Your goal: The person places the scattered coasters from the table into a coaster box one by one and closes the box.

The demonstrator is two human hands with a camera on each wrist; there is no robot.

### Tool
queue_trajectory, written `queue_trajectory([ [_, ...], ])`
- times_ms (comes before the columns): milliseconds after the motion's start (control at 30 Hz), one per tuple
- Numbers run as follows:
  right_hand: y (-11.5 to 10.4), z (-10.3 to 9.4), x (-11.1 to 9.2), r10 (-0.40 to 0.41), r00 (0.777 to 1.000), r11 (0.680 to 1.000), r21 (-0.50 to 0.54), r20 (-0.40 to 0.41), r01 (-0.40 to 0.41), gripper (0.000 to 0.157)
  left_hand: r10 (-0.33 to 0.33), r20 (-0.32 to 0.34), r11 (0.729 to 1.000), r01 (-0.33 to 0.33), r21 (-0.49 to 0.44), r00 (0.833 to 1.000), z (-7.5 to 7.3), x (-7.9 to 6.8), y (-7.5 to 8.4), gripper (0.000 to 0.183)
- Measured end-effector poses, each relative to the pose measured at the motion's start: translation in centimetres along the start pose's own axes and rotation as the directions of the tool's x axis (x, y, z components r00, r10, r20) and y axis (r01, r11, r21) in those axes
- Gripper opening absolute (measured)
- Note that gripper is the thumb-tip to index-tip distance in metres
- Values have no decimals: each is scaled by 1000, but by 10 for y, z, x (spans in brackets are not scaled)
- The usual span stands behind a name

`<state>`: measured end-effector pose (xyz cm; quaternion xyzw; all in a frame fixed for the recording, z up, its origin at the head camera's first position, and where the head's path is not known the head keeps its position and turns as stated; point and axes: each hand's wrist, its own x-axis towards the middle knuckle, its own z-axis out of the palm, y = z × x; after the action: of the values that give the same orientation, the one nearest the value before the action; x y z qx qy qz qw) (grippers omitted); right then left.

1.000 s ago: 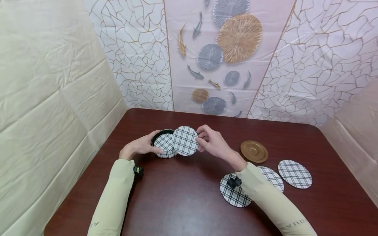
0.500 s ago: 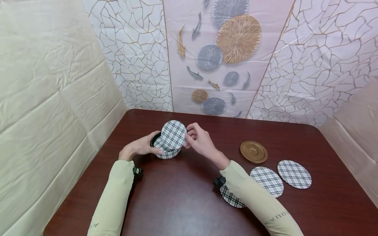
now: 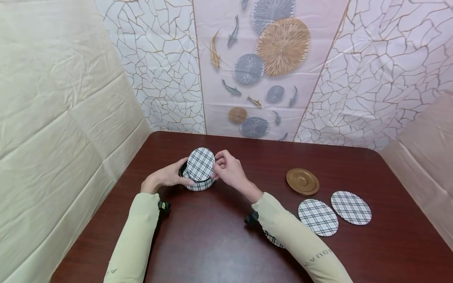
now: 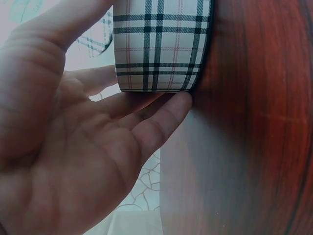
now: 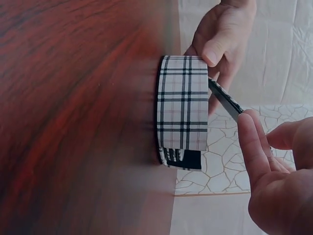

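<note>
A round plaid coaster holder (image 3: 199, 186) stands at the table's far left. My left hand (image 3: 167, 176) grips its left side, thumb in front; in the left wrist view the fingers curl round its plaid wall (image 4: 161, 46). My right hand (image 3: 231, 171) pinches a round plaid coaster (image 3: 200, 164) by its right edge. The coaster is tilted over the holder's opening, and in the right wrist view its lower edge (image 5: 222, 95) slants in at the rim. A notch in the holder's wall shows edges of stacked coasters (image 5: 173, 155) inside.
On the table's right lie a brown round grooved dish (image 3: 302, 182) and two plaid coasters, one nearer (image 3: 318, 217) and one farther right (image 3: 351, 208). A third coaster (image 3: 274, 239) is mostly hidden under my right sleeve. Fabric walls (image 3: 170, 67) enclose the table's back and sides.
My right hand has carried the coaster leftward from beside the holder to over its opening, then lowered it slightly. My left hand has kept its grip on the holder.
</note>
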<state>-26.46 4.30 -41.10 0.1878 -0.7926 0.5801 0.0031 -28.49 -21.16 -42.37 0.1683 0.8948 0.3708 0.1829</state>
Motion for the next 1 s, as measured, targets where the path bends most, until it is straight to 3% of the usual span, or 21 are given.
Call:
queue_trajectory([
  [267, 5, 5, 3, 64, 997, 998, 30, -32, -63, 21, 12, 2, 1000, -12, 5, 1000, -1, -1, 1, 104],
  [667, 8, 13, 8, 147, 989, 983, 115, -2, -146, 24, 30, 0, 1000, -30, 6, 1000, -2, -2, 0, 103],
  [1000, 10, 18, 11, 173, 984, 984, 32, 41, -174, 21, -10, -5, 1000, 10, 28, 1000, 1, 1, -1, 108],
])
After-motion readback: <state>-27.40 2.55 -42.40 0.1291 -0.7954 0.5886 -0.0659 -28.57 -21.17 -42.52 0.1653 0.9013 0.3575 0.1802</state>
